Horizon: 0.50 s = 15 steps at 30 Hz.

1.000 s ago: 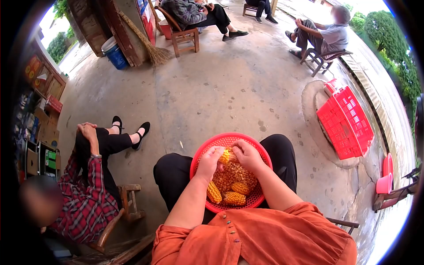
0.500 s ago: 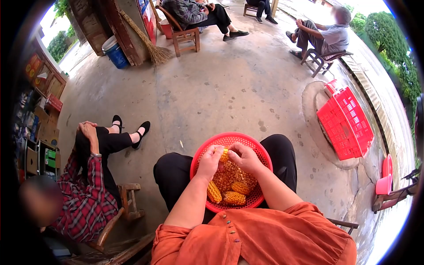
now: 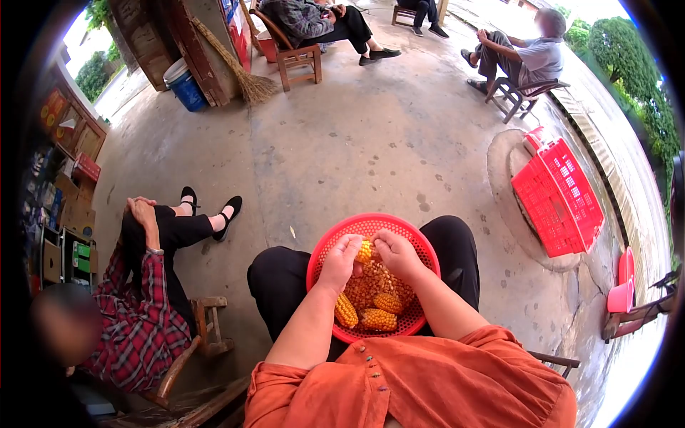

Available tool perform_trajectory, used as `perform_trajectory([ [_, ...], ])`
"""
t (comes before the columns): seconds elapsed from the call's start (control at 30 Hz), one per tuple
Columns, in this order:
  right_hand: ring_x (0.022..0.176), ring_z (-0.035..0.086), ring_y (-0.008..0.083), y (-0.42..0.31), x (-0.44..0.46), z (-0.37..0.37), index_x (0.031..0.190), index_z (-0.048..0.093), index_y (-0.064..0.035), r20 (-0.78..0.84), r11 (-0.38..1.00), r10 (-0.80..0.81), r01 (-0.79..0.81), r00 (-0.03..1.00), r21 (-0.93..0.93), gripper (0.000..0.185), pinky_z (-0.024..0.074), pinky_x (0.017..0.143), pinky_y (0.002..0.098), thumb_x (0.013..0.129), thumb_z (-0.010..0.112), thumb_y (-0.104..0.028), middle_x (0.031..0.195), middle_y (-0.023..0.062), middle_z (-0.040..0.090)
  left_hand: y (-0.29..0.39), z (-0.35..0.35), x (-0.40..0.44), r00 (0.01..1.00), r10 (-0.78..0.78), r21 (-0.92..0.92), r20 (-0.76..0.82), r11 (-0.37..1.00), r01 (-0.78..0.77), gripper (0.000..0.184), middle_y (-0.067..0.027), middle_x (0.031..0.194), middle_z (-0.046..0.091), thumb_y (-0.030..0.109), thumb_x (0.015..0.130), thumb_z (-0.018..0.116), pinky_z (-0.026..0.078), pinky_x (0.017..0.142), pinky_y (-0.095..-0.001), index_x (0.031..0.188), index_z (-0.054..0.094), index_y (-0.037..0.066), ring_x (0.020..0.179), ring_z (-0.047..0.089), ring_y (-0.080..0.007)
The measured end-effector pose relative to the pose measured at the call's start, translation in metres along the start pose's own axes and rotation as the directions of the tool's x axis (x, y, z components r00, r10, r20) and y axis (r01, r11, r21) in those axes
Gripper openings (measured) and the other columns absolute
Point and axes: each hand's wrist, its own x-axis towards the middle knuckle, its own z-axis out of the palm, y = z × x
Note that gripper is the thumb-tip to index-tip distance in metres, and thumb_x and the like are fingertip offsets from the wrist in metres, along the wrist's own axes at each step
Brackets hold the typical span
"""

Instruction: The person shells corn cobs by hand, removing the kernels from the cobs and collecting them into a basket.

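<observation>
Two hands, one held cob [image 3: 364, 251], three more cobs [image 3: 378, 319] in one red perforated basket [image 3: 429, 302].
The left hand [image 3: 340, 263] grips the cob's left side; the right hand [image 3: 397, 255] has its fingers closed at the right end; both forearms cross the near rim, fingers hiding some loose kernels [image 3: 365, 289]; four seated people [image 3: 146, 307] around, one red crate [image 3: 556, 200] far right; the held cob is yellow-orange, kernels in rows, partly covered.
</observation>
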Motion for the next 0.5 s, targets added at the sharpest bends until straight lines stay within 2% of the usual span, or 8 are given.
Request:
perform_trajectory([
  [0.1,0.076,0.061,0.0178,0.013,0.005,0.002,0.099,0.061,-0.0025,-0.048,0.998,-0.062,0.063,0.997,0.013,0.013,0.0497,0.071,0.0317,0.095,0.056,-0.014,0.082,0.0094,0.063,0.002,-0.001,0.001,0.999,-0.038,-0.030,-0.037,0.999,0.037,0.022,0.0023,0.081,0.061,0.030,0.101,0.052,0.044,0.047,-0.0220,0.102,0.062,0.011,0.057,0.053,-0.0073],
  [0.27,0.080,0.061,0.0145,0.002,0.003,-0.001,0.102,0.061,-0.0019,0.069,0.993,-0.064,0.056,0.996,0.104,0.019,0.0497,0.075,0.0294,0.094,0.063,-0.019,0.086,0.0078,0.065,0.003,-0.003,0.001,0.998,-0.031,-0.022,-0.062,0.999,0.030,0.022,0.0019,0.081,0.062,0.030,0.101,0.052,0.044,0.047,-0.0225,0.102,0.062,0.010,0.058,0.053,-0.0077],
  [0.43,0.080,0.061,0.0158,-0.006,0.000,-0.001,0.102,0.061,-0.0020,0.087,0.999,-0.030,0.027,0.996,0.030,0.020,0.0498,0.074,0.0303,0.092,0.064,-0.019,0.087,0.0082,0.065,0.001,-0.003,0.001,0.998,0.004,0.010,-0.061,1.000,-0.003,0.024,0.0017,0.082,0.062,0.031,0.102,0.051,0.043,0.048,-0.0225,0.102,0.063,0.010,0.060,0.053,-0.0077],
  [0.5,0.079,0.062,0.0169,-0.008,0.000,-0.001,0.102,0.061,-0.0021,0.085,1.000,-0.028,0.027,0.996,0.010,0.020,0.0499,0.074,0.0308,0.093,0.064,-0.020,0.087,0.0092,0.066,-0.002,-0.005,0.002,0.999,0.004,0.047,-0.045,0.999,-0.002,0.024,0.0012,0.085,0.064,0.029,0.102,0.051,0.046,0.051,-0.0229,0.103,0.064,0.010,0.067,0.057,-0.0081],
])
